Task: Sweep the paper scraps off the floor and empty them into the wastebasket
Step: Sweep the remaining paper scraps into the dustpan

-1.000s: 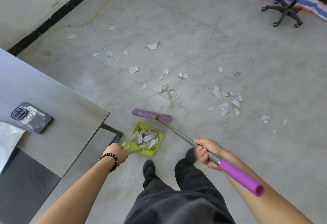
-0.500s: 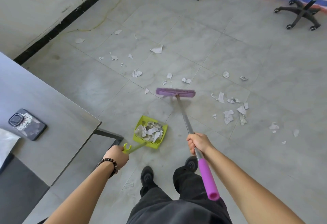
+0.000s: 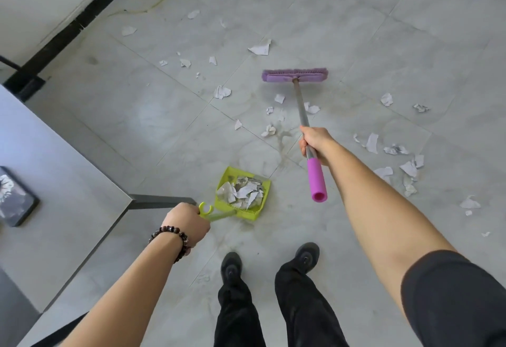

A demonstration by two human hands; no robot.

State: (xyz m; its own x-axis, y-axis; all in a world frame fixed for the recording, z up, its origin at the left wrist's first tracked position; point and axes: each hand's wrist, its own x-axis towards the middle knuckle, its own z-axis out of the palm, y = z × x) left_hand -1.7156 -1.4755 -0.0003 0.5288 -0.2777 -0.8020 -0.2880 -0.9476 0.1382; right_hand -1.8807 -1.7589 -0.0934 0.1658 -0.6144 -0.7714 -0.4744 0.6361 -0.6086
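My right hand (image 3: 315,141) grips the metal shaft of the broom (image 3: 299,100) just above its pink end grip. The purple broom head (image 3: 295,75) rests on the floor, beyond a small cluster of paper scraps (image 3: 269,129). My left hand (image 3: 187,220) holds the handle of the lime-green dustpan (image 3: 245,207), which sits on the floor with several torn scraps inside. More scraps (image 3: 409,168) lie to the right and others (image 3: 260,48) further out. No wastebasket is in view.
A grey table (image 3: 54,182) fills the left side, its corner close to my left hand, with a phone (image 3: 13,198) lying on it. My two black shoes (image 3: 271,261) stand just behind the dustpan. A white wall with a black skirting (image 3: 82,12) runs along the upper left.
The broom head has moved away from the dustpan, out past the nearby scraps, and my right arm has stretched forward. The dustpan and my left hand have stayed put.
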